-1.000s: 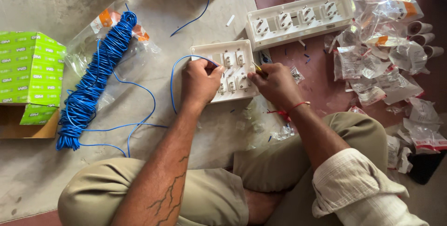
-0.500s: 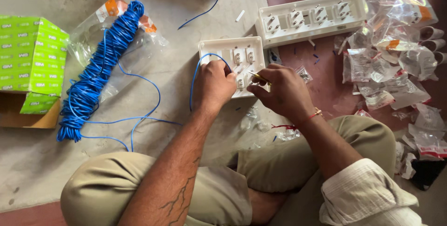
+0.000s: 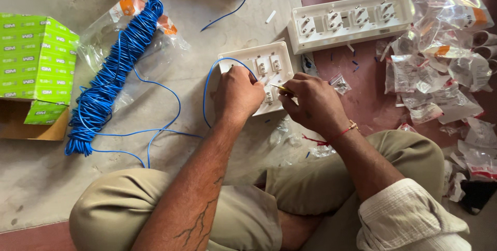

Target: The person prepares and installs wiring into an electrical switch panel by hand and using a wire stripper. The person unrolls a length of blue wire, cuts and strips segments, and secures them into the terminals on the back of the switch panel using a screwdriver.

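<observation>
I sit cross-legged on the floor over a small white switch plate [image 3: 261,59] lying back side up. My left hand [image 3: 238,94] rests on its left part and pinches the end of a blue wire [image 3: 208,88] that loops up over the plate. My right hand [image 3: 313,103] holds a thin yellow-handled screwdriver [image 3: 281,89], its tip at a terminal on the plate. The wire trails left to a long blue wire coil [image 3: 111,72] lying on a clear plastic bag.
A longer white switch plate [image 3: 310,41] with several sockets lies beyond. Several empty clear plastic packets [image 3: 440,70] pile up on the right. A green cardboard box [image 3: 33,64] stands at the left. Small blue wire offcuts dot the reddish floor.
The view has drifted, so the plate sits lower and more central. Both hands stay on the small plate, with the right hand working the screwdriver at a terminal.
</observation>
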